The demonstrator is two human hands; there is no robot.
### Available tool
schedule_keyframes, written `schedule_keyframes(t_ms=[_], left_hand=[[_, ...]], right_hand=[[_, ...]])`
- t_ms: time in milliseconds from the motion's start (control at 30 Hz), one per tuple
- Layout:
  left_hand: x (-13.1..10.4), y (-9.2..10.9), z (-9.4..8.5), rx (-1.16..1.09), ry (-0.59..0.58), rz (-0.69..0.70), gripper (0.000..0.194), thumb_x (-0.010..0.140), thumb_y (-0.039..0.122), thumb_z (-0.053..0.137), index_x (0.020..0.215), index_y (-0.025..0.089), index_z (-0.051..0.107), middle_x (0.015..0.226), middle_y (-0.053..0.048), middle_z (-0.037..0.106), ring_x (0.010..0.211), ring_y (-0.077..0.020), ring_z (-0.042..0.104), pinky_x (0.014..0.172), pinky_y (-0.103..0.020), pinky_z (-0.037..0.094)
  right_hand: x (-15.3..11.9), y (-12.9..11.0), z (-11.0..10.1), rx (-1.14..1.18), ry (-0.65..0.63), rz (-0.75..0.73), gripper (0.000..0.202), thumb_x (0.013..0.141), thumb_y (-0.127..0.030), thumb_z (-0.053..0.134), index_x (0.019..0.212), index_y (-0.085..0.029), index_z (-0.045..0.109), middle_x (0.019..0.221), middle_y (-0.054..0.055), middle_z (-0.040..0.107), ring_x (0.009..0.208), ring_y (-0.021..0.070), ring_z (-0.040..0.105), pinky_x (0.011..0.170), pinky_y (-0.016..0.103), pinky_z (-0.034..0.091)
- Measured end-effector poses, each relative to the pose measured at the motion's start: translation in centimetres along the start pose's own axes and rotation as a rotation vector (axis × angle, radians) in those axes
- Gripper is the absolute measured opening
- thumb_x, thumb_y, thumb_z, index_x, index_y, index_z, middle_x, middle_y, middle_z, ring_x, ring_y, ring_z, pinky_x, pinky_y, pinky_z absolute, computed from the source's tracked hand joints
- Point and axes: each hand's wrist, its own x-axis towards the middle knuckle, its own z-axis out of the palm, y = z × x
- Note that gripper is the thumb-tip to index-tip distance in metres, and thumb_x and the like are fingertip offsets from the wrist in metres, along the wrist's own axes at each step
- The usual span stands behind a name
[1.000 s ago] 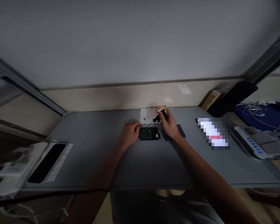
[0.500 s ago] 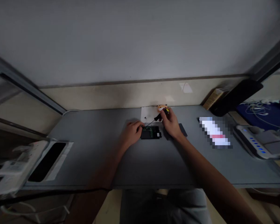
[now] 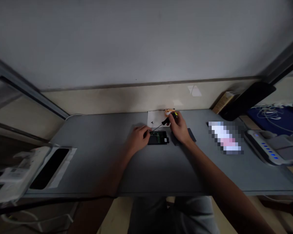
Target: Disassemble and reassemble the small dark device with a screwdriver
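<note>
In my right hand [image 3: 180, 129] is a screwdriver [image 3: 166, 122], its black handle ending in yellow and pinched between thumb and fingers. The thin shaft slants down to the left, over the upper left of an opened flat black device [image 3: 163, 139] with a green circuit board. My left hand [image 3: 139, 138] rests at the device's left end. Its thumb and fingertips are drawn together close to the screwdriver's tip; anything between them is too small to tell. A dark flat panel [image 3: 191, 135] lies partly under my right hand.
White paper [image 3: 156, 116] with small dark bits [image 3: 151, 122], probably screws, lies behind the device. An orange-and-white animal figure [image 3: 169, 112] stands there. A lit, pixelated screen [image 3: 224, 138] and a grey charging unit [image 3: 271, 149] are right; a black phone [image 3: 50, 169] lies left.
The screwdriver's tip has shifted slightly left, nearer my left fingertips. My left fingertips have moved a little to the right. The device has hardly moved.
</note>
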Motion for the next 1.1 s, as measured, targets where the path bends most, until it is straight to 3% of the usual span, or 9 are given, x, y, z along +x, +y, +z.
schedule_keyframes(t_ms=[733,1100], left_hand=[[0.00,0.21,-0.34,0.008,-0.028,0.011,0.023,0.096,0.017,0.049,0.100,0.024,0.071,0.101,-0.004,0.077,0.101,-0.0238,0.072,0.100,-0.041,0.051],[-0.03,0.28,-0.51,0.018,-0.041,0.018,0.024,0.096,0.016,0.051,0.100,0.024,0.073,0.101,-0.004,0.076,0.100,-0.0236,0.071,0.101,-0.041,0.051]], right_hand=[[-0.02,-0.15,0.03,-0.042,0.027,0.025,0.047,0.088,-0.071,0.060,0.092,-0.025,0.056,0.070,-0.002,0.064,0.061,0.0148,0.061,0.061,0.030,0.048],[-0.09,-0.17,-0.12,-0.089,0.015,0.020,0.046,0.090,-0.070,0.059,0.099,-0.025,0.059,0.066,-0.004,0.062,0.058,0.0155,0.058,0.062,0.031,0.046]])
